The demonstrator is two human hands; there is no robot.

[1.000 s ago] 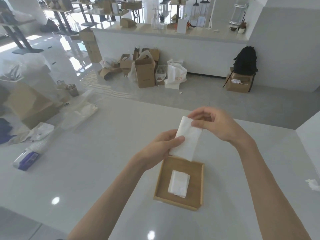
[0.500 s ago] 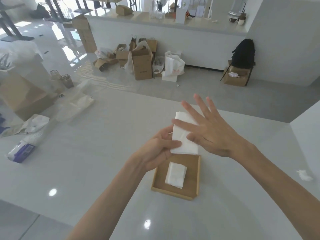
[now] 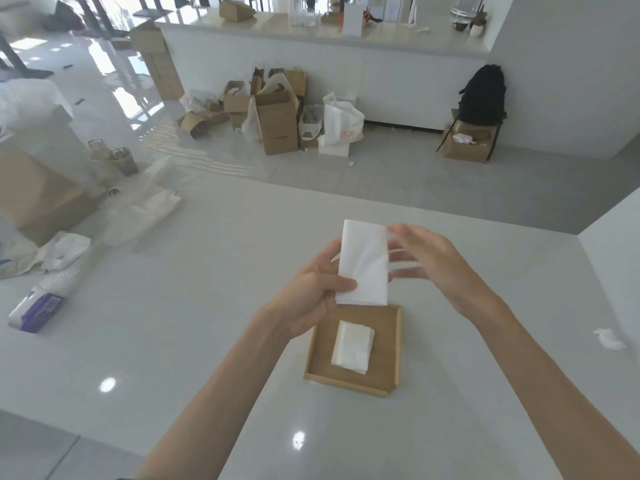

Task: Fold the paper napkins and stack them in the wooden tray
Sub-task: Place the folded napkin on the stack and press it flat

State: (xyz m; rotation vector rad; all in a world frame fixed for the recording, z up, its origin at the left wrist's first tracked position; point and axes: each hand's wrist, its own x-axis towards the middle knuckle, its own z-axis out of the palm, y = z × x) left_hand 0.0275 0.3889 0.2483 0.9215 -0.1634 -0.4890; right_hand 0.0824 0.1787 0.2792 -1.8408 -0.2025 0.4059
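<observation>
A white paper napkin (image 3: 363,261), folded into a tall strip, is held upright above the far edge of the wooden tray (image 3: 388,348). My left hand (image 3: 311,292) pinches its lower left part with the thumb on the front. My right hand (image 3: 433,261) is blurred at the napkin's right edge, fingers spread and slightly curled, holding nothing that I can see. Inside the tray lies a small stack of folded white napkins (image 3: 353,346).
The tray sits on a glossy white table (image 3: 173,341). A purple and white tissue pack (image 3: 36,311) and crumpled plastic wrapping (image 3: 138,216) lie at the left. A crumpled white scrap (image 3: 607,339) lies at the right edge. Cardboard boxes and bags stand on the floor beyond.
My right hand pinched the napkin's top, then lay flat across its front, and now has drawn off to its right edge. The left hand keeps its grip.
</observation>
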